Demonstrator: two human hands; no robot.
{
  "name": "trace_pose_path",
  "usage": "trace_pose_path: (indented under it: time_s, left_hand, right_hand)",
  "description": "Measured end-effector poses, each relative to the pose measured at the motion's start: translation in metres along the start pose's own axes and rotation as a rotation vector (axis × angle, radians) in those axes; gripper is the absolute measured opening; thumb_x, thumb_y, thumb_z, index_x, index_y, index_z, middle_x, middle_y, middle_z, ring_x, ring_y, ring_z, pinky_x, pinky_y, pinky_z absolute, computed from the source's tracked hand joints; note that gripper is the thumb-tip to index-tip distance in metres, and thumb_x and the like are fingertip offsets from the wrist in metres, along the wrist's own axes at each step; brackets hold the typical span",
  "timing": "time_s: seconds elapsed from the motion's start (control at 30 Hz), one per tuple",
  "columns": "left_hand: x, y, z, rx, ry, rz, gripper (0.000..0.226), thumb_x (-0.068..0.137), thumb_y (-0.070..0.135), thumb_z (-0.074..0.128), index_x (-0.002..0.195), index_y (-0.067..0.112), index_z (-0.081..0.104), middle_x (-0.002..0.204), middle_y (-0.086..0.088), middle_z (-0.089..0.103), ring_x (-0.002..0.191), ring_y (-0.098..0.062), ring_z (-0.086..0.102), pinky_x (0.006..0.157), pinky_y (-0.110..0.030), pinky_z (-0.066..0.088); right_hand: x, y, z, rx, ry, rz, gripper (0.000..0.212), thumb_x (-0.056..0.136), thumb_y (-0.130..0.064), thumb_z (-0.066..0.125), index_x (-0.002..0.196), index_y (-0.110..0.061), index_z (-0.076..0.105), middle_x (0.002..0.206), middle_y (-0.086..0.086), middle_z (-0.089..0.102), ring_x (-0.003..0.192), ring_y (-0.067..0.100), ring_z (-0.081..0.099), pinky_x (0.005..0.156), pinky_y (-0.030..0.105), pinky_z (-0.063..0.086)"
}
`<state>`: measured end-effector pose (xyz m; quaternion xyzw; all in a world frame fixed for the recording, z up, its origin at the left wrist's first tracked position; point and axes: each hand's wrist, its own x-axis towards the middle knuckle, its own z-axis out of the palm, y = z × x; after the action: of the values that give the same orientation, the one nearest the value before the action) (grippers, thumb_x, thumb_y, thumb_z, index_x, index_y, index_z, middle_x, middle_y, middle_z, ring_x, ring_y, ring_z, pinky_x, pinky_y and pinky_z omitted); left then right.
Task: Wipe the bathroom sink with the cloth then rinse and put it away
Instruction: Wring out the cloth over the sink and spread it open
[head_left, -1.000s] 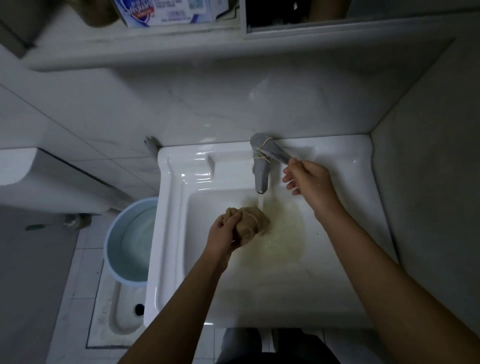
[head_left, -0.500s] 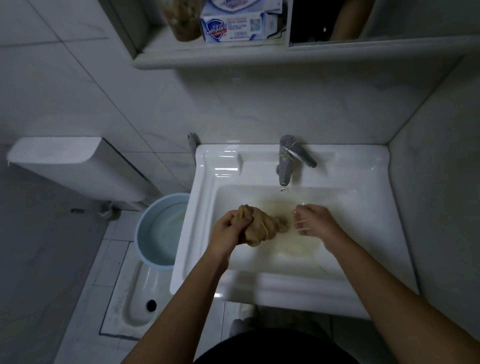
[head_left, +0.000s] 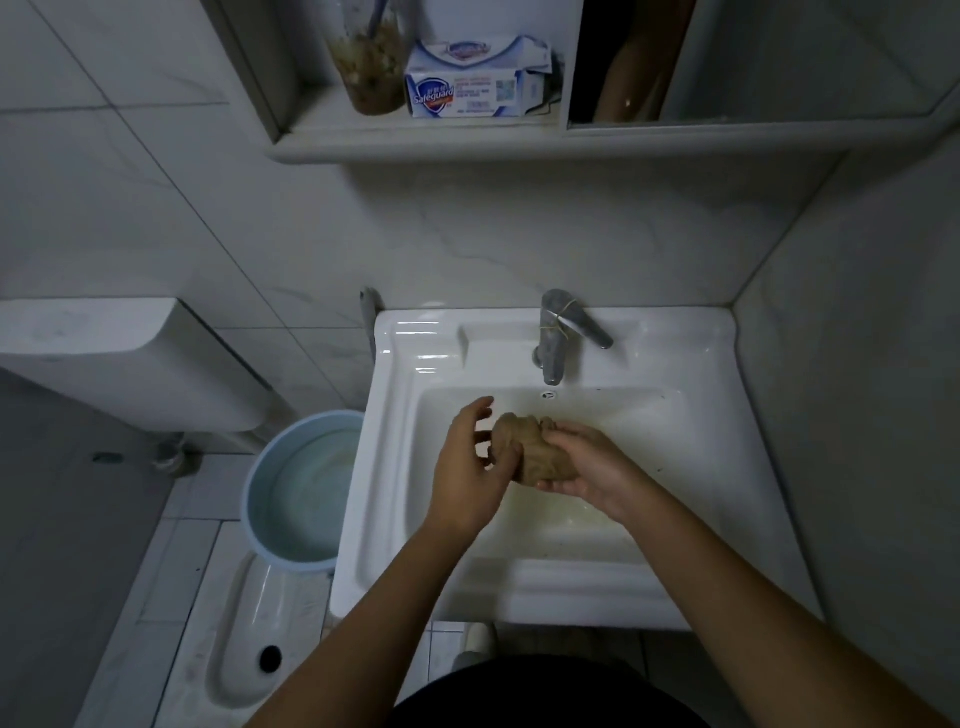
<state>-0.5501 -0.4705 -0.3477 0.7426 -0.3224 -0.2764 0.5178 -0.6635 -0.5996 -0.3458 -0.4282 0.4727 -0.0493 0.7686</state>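
White sink (head_left: 395, 467) holds yellowish water (head_left: 582, 514) under the bunched cloth (head_left: 535, 452).

the person's left forearm (head_left: 363, 613) and right forearm (head_left: 753, 597) are bare along their whole visible length, from the bottom corners of the view to the wrists. the left hand (head_left: 467, 467) and right hand (head_left: 587, 467) are bare too. a wet shine lies on the lower fingers of the right hand. the nails are too blurred to tell. at the bottom edge, between the forearms, a black garment (head_left: 545, 696) shows as a rounded dark shape; its cut cannot be told.
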Motion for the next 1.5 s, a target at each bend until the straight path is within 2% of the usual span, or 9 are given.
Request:
trace_pose_path:
  time_s: [0.17,0.4,0.63,0.73,0.9,1.03,1.17,1.33,1.5]
  left_hand:
    - [0.007,-0.016,-0.016,0.371,-0.254,0.377,0.064,0.082,0.019,0.066,0.144,0.019,0.048,0.135,0.003,0.057,0.116,-0.012,0.056,0.097,-0.029,0.049]
    - [0.037,-0.011,-0.034,0.632,-0.583,0.118,0.049,0.078,0.023,0.073,0.121,0.014,0.051,0.108,-0.006,0.068,0.096,-0.028,0.065,0.075,-0.035,0.052]
    - [0.067,0.011,-0.043,0.786,-0.926,-0.158,0.013,0.08,0.024,0.072,0.086,0.015,0.066,0.08,-0.003,0.067,0.079,-0.022,0.067,0.073,-0.032,0.056]
    - [0.079,0.02,-0.051,0.684,-1.061,-0.35,0.029,0.082,0.023,0.075,0.106,0.008,0.07,0.085,-0.007,0.073,0.078,-0.019,0.076,0.075,-0.034,0.062]
    - [0.078,0.012,-0.057,0.609,-0.89,-0.144,0.049,0.076,0.028,0.079,0.119,0.017,0.058,0.095,-0.002,0.07,0.085,-0.019,0.068,0.071,-0.029,0.053]
    - [0.057,-0.02,-0.049,0.662,-0.674,0.321,0.09,0.076,0.022,0.075,0.153,0.021,0.03,0.146,-0.005,0.038,0.114,-0.026,0.057,0.091,-0.036,0.054]
    - [0.048,-0.036,-0.04,0.701,-0.532,0.505,0.069,0.08,0.028,0.071,0.143,0.023,0.042,0.132,0.0,0.049,0.107,-0.023,0.059,0.076,-0.038,0.057]
    - [0.059,-0.025,-0.036,0.837,-0.483,0.531,0.059,0.075,0.064,0.058,0.118,0.023,0.053,0.101,0.002,0.062,0.085,-0.025,0.066,0.065,-0.036,0.054]
    - [0.069,-0.023,-0.029,1.007,-0.561,0.553,0.047,0.083,0.056,0.065,0.114,0.022,0.062,0.103,-0.002,0.073,0.095,-0.032,0.069,0.072,-0.032,0.048]
  right_hand:
    - [-0.004,-0.009,0.004,-0.085,-0.174,-0.081,0.022,0.096,-0.004,0.06,0.117,-0.006,0.065,0.107,0.013,0.071,0.097,0.024,0.07,0.084,0.041,0.06]
    - [-0.009,-0.014,0.021,-0.557,-0.141,-0.229,0.036,0.086,0.003,0.067,0.115,-0.015,0.056,0.109,0.001,0.065,0.101,0.017,0.062,0.081,0.031,0.051]
    - [-0.014,-0.01,0.045,-1.144,-0.166,-0.426,0.047,0.071,-0.028,0.078,0.107,-0.025,0.048,0.098,-0.005,0.057,0.085,0.013,0.058,0.074,0.035,0.052]
    - [-0.019,-0.009,0.054,-1.366,-0.168,-0.388,0.046,0.073,-0.026,0.075,0.108,-0.022,0.045,0.103,-0.004,0.055,0.089,0.018,0.059,0.075,0.036,0.053]
    - [-0.011,-0.01,0.044,-1.373,-0.08,-0.262,0.026,0.09,-0.025,0.065,0.109,-0.013,0.052,0.108,0.01,0.066,0.089,0.024,0.06,0.07,0.029,0.043]
    - [-0.005,-0.015,0.029,-0.708,-0.14,0.039,0.013,0.094,-0.007,0.051,0.105,-0.005,0.058,0.077,0.012,0.062,0.064,0.02,0.057,0.057,0.027,0.046]
    - [-0.009,-0.023,0.018,-0.3,-0.366,0.22,0.015,0.09,-0.003,0.042,0.097,-0.006,0.055,0.071,0.006,0.054,0.056,0.013,0.04,0.049,0.022,0.029]
    - [-0.009,-0.032,0.025,-0.639,-0.394,0.209,0.017,0.085,-0.012,0.063,0.077,-0.017,0.049,0.06,-0.003,0.04,0.051,0.01,0.029,0.049,0.024,0.019]
    - [0.003,-0.025,0.027,-1.148,-0.214,0.026,0.027,0.079,-0.03,0.073,0.064,-0.02,0.053,0.058,-0.004,0.051,0.048,0.014,0.045,0.049,0.023,0.035]
